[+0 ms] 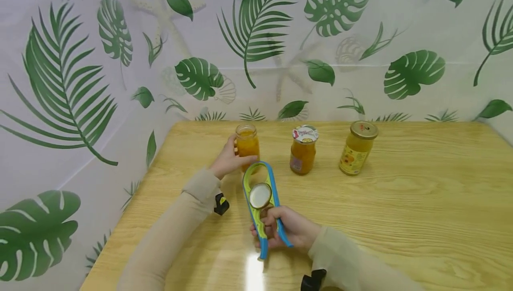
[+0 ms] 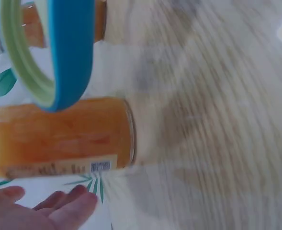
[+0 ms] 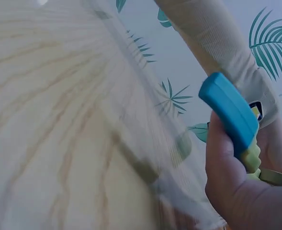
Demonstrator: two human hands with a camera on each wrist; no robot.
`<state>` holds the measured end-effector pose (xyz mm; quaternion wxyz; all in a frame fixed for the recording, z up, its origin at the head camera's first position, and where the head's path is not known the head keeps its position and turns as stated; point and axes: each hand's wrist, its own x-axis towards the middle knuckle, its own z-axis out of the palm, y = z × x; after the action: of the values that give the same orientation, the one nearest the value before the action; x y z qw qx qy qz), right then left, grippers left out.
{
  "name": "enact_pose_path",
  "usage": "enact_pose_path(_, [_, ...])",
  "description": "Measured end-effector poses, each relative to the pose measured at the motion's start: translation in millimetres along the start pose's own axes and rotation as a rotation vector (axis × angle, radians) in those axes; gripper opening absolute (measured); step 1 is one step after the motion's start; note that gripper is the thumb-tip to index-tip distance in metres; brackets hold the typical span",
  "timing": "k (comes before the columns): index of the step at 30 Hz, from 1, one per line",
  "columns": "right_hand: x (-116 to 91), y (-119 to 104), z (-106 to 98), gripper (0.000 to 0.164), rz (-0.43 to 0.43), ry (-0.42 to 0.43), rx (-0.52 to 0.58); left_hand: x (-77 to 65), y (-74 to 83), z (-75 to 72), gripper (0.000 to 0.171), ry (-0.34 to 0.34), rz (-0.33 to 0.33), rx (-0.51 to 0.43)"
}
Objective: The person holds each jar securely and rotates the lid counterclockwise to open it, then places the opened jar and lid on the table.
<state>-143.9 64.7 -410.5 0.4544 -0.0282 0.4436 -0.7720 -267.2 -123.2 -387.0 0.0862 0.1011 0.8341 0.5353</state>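
R. sleeve [image 1: 338, 253] sits closest to cam; blue-and-green opener [image 1: 274, 188], w/ lid [image 1: 260, 195] inside it, is just in front of open jar [image 1: 247, 143]. Risk: a careless opener swing could knock jar, spilling it; slack grip could drop lid. R. hand [image 1: 295, 227], fingers curled, grasps opener's handle end. L. hand [image 1: 231, 159], fingers loosely spread, flanks jar; contact unclear.

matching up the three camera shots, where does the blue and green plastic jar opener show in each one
Head: below centre, the blue and green plastic jar opener is in the right hand.
Left wrist: upper left, its curved end crosses in front of an orange-filled glass jar.
Right wrist: right of centre, its blue handle end shows in the right hand.
Shared landmark: the white wall covering printed with green leaves.
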Motion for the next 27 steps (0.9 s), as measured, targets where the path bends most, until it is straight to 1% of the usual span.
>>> enact_pose_path(1, [1.7, 0.5, 1.2, 0.025, -0.003, 0.002, 0.004, -3.0, -0.9, -2.9, 0.088, -0.02, -0.018, 0.008])
enact_pose_path(4, [7.1, 2.4, 4.1, 0.017, -0.011, 0.008, 0.022, -14.0, -4.1, -13.1, 0.091, -0.064, -0.085, 0.071])
enact_pose_path(5, [8.7, 3.2, 4.9, 0.015, -0.014, 0.01, 0.028, -17.7, -5.3, -16.3, 0.09, -0.074, -0.1, 0.08])
enact_pose_path(7, [12.4, 4.9, 6.4, 0.013, -0.017, 0.015, 0.054, -25.8, -6.7, -21.9, 0.087, -0.081, -0.111, 0.08])
enact_pose_path(12, [22.3, 9.7, 10.5, 0.013, -0.019, 0.04, 0.117, -46.5, -7.7, -30.0, 0.082, -0.043, -0.093, 0.067])
enact_pose_path(16, [29.7, 13.2, 13.4, 0.015, -0.022, 0.074, 0.114, -57.3, -8.7, -31.2, 0.081, -0.029, -0.07, 0.082])
enact_pose_path(19, [34.8, 15.5, 15.5, 0.015, -0.02, 0.079, 0.103, -62.6, -9.7, -32.4, 0.08, -0.013, -0.064, 0.077])
enact_pose_path(23, [39.7, 18.6, 17.2, 0.016, -0.009, 0.053, 0.109, -67.8, -11.0, -34.0, 0.078, 0.009, -0.073, 0.068])
enact_pose_path(27, [42.9, 20.4, 17.2, 0.017, -0.006, 0.033, 0.104, -70.2, -12.6, -34.5, 0.078, 0.019, -0.082, 0.057])
